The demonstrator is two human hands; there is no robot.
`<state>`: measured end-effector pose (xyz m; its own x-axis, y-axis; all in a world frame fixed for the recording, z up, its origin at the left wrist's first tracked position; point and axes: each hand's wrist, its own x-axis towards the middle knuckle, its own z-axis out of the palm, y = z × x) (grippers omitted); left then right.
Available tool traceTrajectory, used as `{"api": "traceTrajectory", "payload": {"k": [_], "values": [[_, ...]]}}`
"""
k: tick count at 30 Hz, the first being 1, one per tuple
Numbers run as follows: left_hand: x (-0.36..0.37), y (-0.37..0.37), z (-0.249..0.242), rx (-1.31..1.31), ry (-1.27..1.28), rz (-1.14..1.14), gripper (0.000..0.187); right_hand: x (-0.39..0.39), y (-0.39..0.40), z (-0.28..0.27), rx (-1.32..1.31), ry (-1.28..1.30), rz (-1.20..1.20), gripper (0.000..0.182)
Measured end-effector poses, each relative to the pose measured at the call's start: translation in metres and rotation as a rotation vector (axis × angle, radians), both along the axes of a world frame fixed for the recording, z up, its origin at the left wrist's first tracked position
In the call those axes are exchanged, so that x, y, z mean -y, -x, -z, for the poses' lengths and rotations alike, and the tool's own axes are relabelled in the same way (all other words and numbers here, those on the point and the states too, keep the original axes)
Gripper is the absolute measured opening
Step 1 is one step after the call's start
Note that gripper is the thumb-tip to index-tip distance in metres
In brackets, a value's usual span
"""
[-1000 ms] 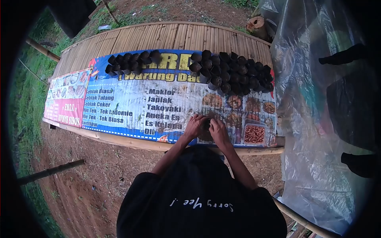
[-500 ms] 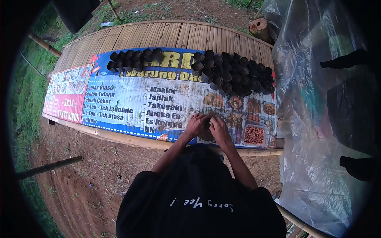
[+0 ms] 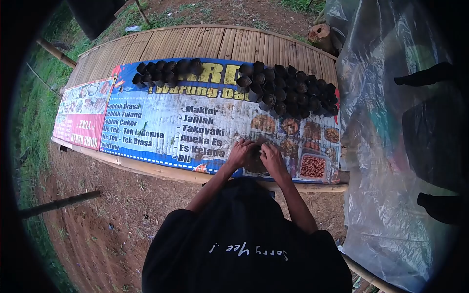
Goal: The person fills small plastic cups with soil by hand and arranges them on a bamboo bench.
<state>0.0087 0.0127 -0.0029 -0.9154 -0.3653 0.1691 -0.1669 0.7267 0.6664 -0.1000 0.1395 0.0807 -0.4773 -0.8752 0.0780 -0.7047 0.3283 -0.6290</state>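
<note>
My left hand (image 3: pixel 240 153) is closed against the side of a small dark, soil-coloured bag (image 3: pixel 254 155) near the front edge of the table. Over that bag's top, the fingers of my right hand (image 3: pixel 271 159) are pinched together; whatever they hold is too small to make out. Right of my right hand sits a clear plastic box of reddish-brown seeds (image 3: pixel 312 167). Several black nursery bags (image 3: pixel 290 90) stand packed together at the back right, and a smaller group of black bags (image 3: pixel 163 72) stands farther left.
A printed menu banner (image 3: pixel 161 115) covers much of the bamboo-slat table (image 3: pixel 195 44). Clear plastic sheeting (image 3: pixel 381 210) hangs along the right side. A bamboo pole (image 3: pixel 61 205) juts in at the left, and a cut log (image 3: pixel 320 34) stands behind the table.
My right hand has shifted slightly right and down, with its fingers still pinched. My left hand stays almost in place. The bags on the table have not moved.
</note>
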Motion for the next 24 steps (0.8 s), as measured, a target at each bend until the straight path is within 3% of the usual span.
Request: {"api": "traceTrajectory", "payload": {"k": [6, 9, 14, 24], "values": [[0.000, -0.001, -0.001, -0.004, -0.015, -0.001, 0.052, 0.002, 0.001, 0.004, -0.012, -0.055, -0.080, 0.012], [-0.001, 0.001, 0.002, 0.000, -0.003, -0.022, 0.048, 0.003, 0.000, 0.008, -0.073, 0.037, -0.029, 0.016], [-0.001, 0.001, 0.001, -0.002, -0.005, -0.011, 0.046, 0.001, 0.006, -0.008, 0.033, -0.110, -0.096, 0.012], [0.000, 0.001, 0.003, 0.019, 0.002, -0.002, 0.052, 0.000, 0.008, -0.010, 0.158, 0.018, -0.089, 0.015]]}}
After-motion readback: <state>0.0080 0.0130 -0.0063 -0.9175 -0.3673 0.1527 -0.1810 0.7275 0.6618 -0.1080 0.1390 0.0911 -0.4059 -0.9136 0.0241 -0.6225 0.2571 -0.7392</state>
